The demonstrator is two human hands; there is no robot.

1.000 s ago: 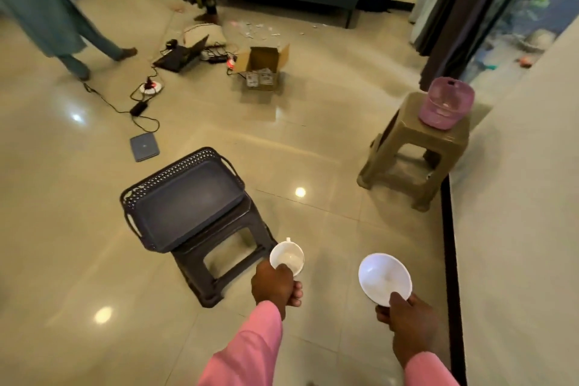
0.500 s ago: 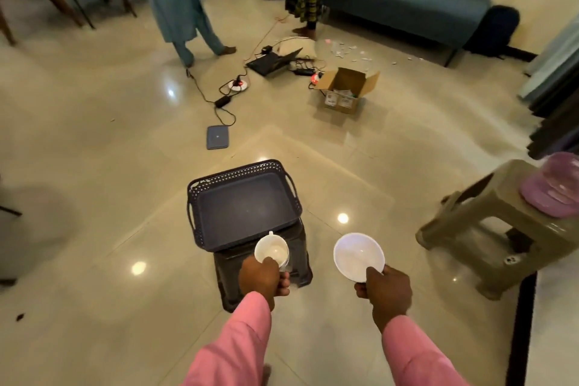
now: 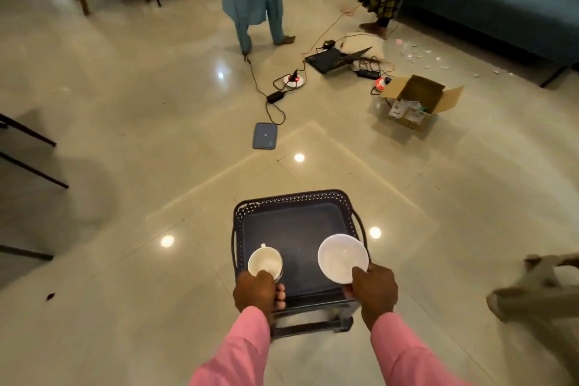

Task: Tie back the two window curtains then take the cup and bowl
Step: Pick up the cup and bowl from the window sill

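1. The cup (image 3: pixel 265 262) is pinched by its near rim in the left hand (image 3: pixel 257 291), over the tray's (image 3: pixel 291 196) near-left corner.
2. The bowl (image 3: pixel 342 257), tilted toward the camera, is gripped at its near edge by the right hand (image 3: pixel 372 291), over the tray's near-right edge.
3. Both sit just ahead of the knuckles, so I'd guess lowering straight down lands them on the tray, which rests on a dark stool (image 3: pixel 313 321).

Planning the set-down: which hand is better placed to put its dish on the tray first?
Right, marginally. The bowl in the right hand hangs over the tray; the left hand's cup sits at its edge.
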